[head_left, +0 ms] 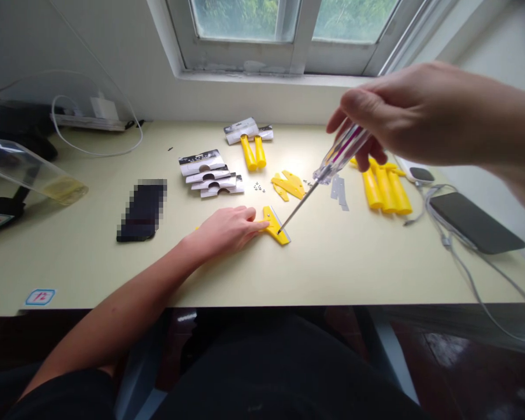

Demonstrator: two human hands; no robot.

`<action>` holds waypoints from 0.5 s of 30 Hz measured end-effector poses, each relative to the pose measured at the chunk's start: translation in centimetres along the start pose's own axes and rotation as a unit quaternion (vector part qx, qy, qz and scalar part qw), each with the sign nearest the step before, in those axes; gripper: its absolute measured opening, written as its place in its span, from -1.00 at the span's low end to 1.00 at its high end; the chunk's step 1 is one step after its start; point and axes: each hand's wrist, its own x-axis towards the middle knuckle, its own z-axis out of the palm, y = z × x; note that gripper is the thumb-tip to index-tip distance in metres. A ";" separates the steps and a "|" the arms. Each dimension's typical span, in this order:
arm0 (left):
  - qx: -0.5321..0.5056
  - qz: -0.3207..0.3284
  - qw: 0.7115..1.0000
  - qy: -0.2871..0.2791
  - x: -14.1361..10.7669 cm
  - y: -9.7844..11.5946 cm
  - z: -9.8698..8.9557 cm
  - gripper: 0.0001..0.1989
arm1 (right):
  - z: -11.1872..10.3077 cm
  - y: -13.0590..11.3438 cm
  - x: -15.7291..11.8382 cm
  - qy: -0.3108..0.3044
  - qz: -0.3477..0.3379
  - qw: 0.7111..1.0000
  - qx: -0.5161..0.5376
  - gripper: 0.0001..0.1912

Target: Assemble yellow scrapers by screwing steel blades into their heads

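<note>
A yellow scraper [271,219] with a thin metal blade along its right edge lies flat on the table. My left hand [227,229] is closed around its handle, pressing it down, with a finger reaching onto the head. In my right hand [376,116] is a screwdriver [339,154] with a clear and purple handle, slanting down to the left. Its tip meets the lower part of the scraper head, where a small screw seems to sit. Another screw [268,215] shows higher on the head. Most of the scraper's handle is hidden under my left hand.
Beyond the scraper lie loose yellow plates [291,185], small nuts [258,186] and grey blades [339,192]. Yellow handles [387,189] lie at right beside a phone [476,221] and cable. Folded cards [212,175] and packaged scrapers [251,151] lie farther back; a bottle [39,172] is at left.
</note>
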 end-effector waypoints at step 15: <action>-0.005 0.004 1.000 0.008 0.1 0.1 -0.1 -0.68 | -0.5 -1.5 1.6 -0.215 0.051 0.975 0.005 -0.80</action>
